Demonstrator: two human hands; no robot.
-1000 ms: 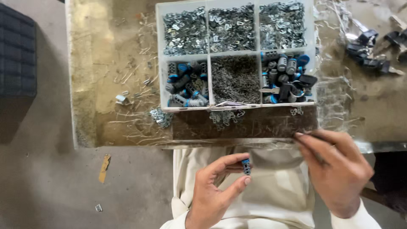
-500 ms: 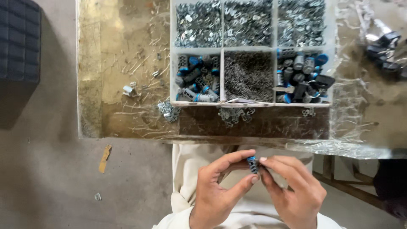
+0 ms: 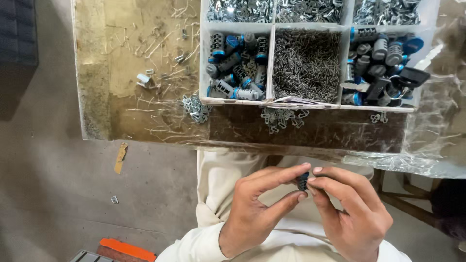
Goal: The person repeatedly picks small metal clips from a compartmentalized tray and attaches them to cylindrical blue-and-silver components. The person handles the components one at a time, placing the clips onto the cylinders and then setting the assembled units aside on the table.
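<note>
Both hands are meeting over the lap, below the near edge of the parts tray (image 3: 209, 73), well apart from it. The left hand (image 3: 257, 208) is pinching a small dark cylinder (image 3: 303, 181) between thumb and forefinger, the other fingers curling underneath. The right hand (image 3: 349, 213) is closing on the same piece from the other side, its fingertips (image 3: 315, 171) touching the top and side. Most of the cylinder is hiding behind the fingers; only a dark sliver is showing.

Handling, judged: the piece is looking like the metal cylinders with blue rings lying in the tray's near-left compartment (image 3: 238, 68), so probably rigid, light, smooth-sided, and easy to let slip or roll. Not fragile by the look of it. The best hold is seeming to be a fingertip pinch across the round body, leaving one end face free.

Relative to the tray: a pile of small grey pins (image 3: 306, 63) is filling the middle compartment; more cylinders and a black piece are sitting in the right one (image 3: 383, 63). Loose metal clips (image 3: 281, 119) are lying just beside the tray's near wall, on the workbench (image 3: 121, 73).
</note>
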